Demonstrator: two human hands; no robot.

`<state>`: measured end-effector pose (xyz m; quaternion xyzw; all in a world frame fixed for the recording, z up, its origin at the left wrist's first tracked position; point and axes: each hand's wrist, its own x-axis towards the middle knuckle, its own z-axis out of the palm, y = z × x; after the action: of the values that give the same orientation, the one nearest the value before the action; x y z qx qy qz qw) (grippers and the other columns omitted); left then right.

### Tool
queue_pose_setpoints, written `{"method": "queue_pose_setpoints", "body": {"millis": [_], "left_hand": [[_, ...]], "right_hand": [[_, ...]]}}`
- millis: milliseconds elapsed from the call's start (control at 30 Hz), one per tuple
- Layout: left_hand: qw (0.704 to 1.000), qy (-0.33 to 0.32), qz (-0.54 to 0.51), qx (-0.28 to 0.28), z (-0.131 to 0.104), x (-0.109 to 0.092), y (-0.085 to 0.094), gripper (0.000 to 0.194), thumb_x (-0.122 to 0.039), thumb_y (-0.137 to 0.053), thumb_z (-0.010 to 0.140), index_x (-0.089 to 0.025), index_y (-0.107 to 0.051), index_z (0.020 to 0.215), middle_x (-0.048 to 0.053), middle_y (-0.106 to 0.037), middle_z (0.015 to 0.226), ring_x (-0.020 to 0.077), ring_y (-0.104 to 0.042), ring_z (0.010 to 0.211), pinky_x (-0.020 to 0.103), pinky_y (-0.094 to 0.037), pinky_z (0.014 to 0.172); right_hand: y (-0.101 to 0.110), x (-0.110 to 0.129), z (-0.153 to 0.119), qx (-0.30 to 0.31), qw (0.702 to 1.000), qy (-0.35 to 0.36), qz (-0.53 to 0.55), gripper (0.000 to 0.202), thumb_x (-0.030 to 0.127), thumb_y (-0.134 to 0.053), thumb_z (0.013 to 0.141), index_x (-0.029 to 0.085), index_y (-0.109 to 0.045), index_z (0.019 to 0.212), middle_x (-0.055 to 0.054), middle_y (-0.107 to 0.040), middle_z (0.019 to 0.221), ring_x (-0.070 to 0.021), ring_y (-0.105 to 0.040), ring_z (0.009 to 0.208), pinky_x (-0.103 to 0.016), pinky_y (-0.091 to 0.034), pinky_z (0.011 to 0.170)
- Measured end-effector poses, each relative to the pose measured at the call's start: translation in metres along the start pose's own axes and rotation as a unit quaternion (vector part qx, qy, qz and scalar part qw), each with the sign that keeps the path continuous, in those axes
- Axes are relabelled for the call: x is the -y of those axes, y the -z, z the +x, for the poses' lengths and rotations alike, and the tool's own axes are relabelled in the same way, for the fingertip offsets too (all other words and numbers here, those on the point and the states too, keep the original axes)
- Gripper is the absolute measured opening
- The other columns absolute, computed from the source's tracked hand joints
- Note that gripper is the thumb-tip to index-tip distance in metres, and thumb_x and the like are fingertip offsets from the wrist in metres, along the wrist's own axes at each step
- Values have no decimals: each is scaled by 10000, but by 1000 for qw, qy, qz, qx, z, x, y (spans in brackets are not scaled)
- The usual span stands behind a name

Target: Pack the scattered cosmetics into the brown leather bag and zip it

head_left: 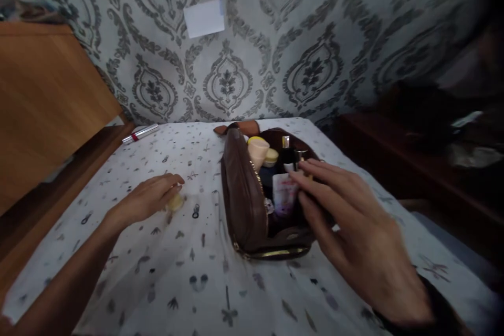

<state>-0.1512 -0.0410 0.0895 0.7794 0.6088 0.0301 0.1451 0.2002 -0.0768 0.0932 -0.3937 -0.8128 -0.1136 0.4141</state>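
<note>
A brown toiletry bag stands unzipped on the patterned cloth, packed with cosmetics. Inside it are a peach tube with a yellow end, a round pale yellow lid, a dark bottle with a silver cap and a white-and-pink packet. My right hand reaches over the bag's right side, fingers stretched out close to the packet; whether they touch it I cannot tell. To the left of the bag, my left hand is closed on a small pale yellow object, low over the cloth and partly hidden by the fingers.
A silver tube with a red band lies at the cloth's far left edge. Behind the bag is a brown leather item. A wooden panel rises at left, a patterned wall at the back. Dark furniture stands at right.
</note>
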Motion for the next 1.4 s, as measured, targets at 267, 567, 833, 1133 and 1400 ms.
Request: {"method": "queue_pose_setpoints", "body": {"millis": [267,567,833,1133,1400], "left_hand": [[996,88,24,12,-13,-7,-13,496,-573,-345,953,-193,-596,1149,115,-670,1128,269,-649,926,351,-475,743],[989,2,-150,7,-26,1,-18,334,-464,-460,942,-196,-586,1097,47,-659,944,190,-605,833,283,-459,710],[966,-56,-243,68,-41,-27,-23,264,-365,-560,898,-242,-580,1131,15,-664,983,175,-587,864,272,-469,735],[978,-97,-184,4,-33,-38,2,329,-471,-485,960,-285,-560,1221,27,-669,1086,192,-617,935,265,-497,742],[945,-239,-95,-201,14,-121,76,330,-420,-508,964,-253,-562,1244,45,-656,1193,199,-601,994,244,-482,680]], "right_hand": [[-3,68,-21,96,971,74,206,295,101,-507,947,164,-643,1201,-85,-748,1053,-198,-661,1095,-291,-560,937],[-115,114,-39,251,683,-370,578,502,398,-492,962,111,-483,1373,-195,-629,1196,-224,-690,960,-327,-596,665],[-146,118,-28,160,393,-498,756,633,689,-747,693,141,-619,982,-32,-668,835,-117,-650,678,-222,-450,587],[-154,120,-40,156,374,-480,778,785,836,-585,712,102,-621,988,-49,-679,696,-133,-627,524,-236,-370,502],[-162,119,-46,161,379,-467,782,789,850,-521,748,102,-615,983,-38,-663,646,-121,-595,464,-229,-370,474]]}}
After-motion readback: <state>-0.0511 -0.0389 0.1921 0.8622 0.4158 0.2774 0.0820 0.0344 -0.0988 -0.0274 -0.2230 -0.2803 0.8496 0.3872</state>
